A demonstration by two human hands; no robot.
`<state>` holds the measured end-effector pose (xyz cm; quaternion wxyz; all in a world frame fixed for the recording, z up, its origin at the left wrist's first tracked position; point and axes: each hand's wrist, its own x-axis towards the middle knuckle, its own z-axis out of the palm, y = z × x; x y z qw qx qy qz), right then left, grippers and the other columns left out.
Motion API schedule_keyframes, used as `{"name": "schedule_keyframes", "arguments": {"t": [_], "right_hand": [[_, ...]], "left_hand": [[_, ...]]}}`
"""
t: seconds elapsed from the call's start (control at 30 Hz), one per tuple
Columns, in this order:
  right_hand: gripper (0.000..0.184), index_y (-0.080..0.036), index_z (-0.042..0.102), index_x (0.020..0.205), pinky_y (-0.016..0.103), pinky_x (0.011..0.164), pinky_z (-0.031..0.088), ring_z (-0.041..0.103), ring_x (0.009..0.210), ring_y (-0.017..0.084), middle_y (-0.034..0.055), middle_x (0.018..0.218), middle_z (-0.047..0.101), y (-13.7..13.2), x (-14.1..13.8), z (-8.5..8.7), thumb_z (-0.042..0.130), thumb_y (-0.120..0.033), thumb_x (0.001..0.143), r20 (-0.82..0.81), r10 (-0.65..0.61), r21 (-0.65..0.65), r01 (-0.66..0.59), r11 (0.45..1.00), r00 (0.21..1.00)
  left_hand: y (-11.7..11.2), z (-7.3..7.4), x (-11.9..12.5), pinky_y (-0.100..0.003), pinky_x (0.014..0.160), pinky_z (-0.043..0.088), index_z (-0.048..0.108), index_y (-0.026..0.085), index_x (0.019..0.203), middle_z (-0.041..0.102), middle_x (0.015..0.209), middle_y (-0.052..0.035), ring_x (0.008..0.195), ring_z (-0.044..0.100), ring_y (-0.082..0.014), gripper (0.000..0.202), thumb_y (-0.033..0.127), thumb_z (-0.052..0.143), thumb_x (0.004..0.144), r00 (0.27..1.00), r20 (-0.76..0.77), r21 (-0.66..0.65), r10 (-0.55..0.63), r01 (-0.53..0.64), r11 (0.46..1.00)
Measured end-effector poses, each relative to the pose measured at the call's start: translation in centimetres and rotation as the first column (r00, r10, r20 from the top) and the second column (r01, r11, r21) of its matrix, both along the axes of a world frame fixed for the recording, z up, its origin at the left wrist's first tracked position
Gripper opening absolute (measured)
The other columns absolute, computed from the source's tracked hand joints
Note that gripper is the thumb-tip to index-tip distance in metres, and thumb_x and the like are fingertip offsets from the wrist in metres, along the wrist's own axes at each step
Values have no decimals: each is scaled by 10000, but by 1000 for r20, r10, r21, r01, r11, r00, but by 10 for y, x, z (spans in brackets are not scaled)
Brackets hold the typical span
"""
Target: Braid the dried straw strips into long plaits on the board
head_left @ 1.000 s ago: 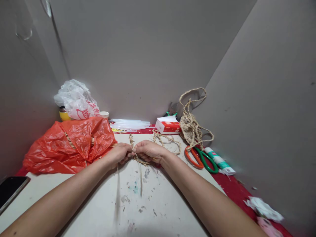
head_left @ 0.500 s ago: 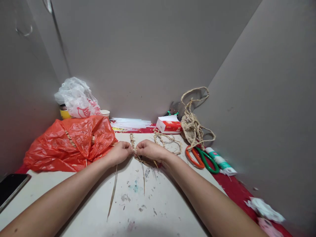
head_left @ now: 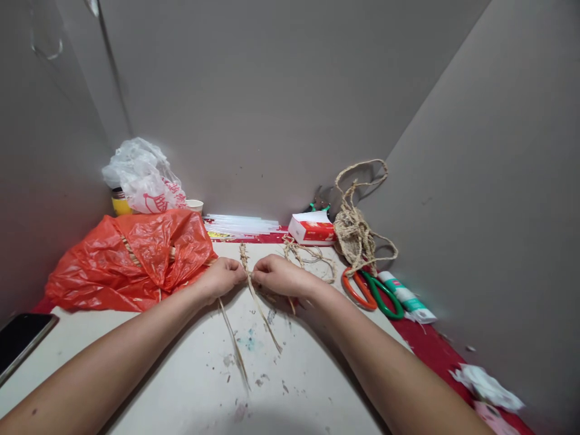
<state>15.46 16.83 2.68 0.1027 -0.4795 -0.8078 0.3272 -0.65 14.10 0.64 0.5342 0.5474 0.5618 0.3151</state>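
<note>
A braid of dry straw-coloured fibre (head_left: pixel 244 257) runs away from me over the pale board (head_left: pixel 181 374). At its near end my left hand (head_left: pixel 224 277) is closed in a pinch on the left side. Facing it, my right hand (head_left: pixel 278 275) pinches strands of the braid from the right. One loose strand (head_left: pixel 235 344) hangs from under my left hand. Between the hands another strand (head_left: pixel 265 317) trails down toward me. A short strand end pokes out below my right hand. The fingertips partly hide where the strands cross.
Left lie a red plastic bag (head_left: pixel 131 260), a white bag (head_left: pixel 142 175) and a phone (head_left: pixel 25 338). Clear sticks (head_left: pixel 242 225) and a red-white box (head_left: pixel 312 228) line the back. To the right are coiled rope (head_left: pixel 356 232), orange-and-green-handled scissors (head_left: pixel 385 296) and a white-teal tube (head_left: pixel 408 297).
The loose strands have swung right: the left one now slants toward the middle, and the strand between my hands lies more to the right. Both hands keep their pinch at the braid.
</note>
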Motion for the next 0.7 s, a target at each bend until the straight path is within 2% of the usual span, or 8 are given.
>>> {"name": "schedule_keyframes", "arguments": {"t": [0.1,0.2,0.33,0.4,0.47,0.57,0.63,0.7], "right_hand": [[153,-130,601,626,182,395,257,366,417,60,-26,491,472,-1,2,8,504,-200,722,-32,-41,-63,39,997,999],[175,-142,574,647,178,359,246,330,344,50,-49,433,425,-7,-4,11,468,-208,769,-130,-47,-219,17,976,990],[162,-162,490,658,179,360,318,468,341,82,-20,466,520,-17,-14,6,428,-200,804,-198,-46,-376,-32,926,979],[166,-166,481,651,186,373,335,503,361,97,-1,484,553,-21,-17,3,430,-210,803,-166,-35,-339,-23,940,985],[185,-165,491,631,194,394,335,508,380,105,14,481,564,-26,-20,3,426,-210,798,-102,0,-245,-25,969,995],[187,-162,515,607,213,441,323,517,445,118,36,503,575,-34,-24,8,431,-183,773,41,18,-28,-16,999,999],[165,-160,525,601,220,470,316,527,505,126,48,552,590,-40,-26,13,455,-170,751,102,20,104,-30,994,995],[176,-158,523,579,216,478,323,524,512,121,40,550,587,-45,-26,17,467,-169,745,97,119,51,-125,991,988]], "left_hand": [[-1,1,2,-198,390,134,447,163,559,332,428,89,360,219,-23,188,264,553,677,1000,10,2,16,-16,1000],[-1,-1,1,-198,377,128,463,159,551,349,421,88,346,217,-19,192,272,558,674,998,52,-2,19,-19,1000],[1,-3,-2,-205,347,130,523,153,588,455,452,58,323,239,-24,130,254,526,671,991,136,-34,-3,8,999],[2,-3,-3,-205,340,127,528,154,585,413,417,67,321,227,-28,112,236,525,661,984,176,-41,3,4,999],[2,-2,-4,-204,339,116,503,161,557,334,379,84,322,207,-31,118,228,534,649,976,218,-56,19,-7,998],[2,-2,-5,-201,345,103,448,172,523,288,369,91,327,195,-29,168,230,551,642,960,278,-81,40,-18,997],[3,-3,-5,-197,347,102,476,166,546,301,366,89,325,199,-28,141,224,567,637,956,289,-101,52,-24,995],[4,-4,-5,-194,350,101,533,151,603,340,370,84,324,208,-25,96,220,593,630,953,297,-129,56,-18,992]]}}
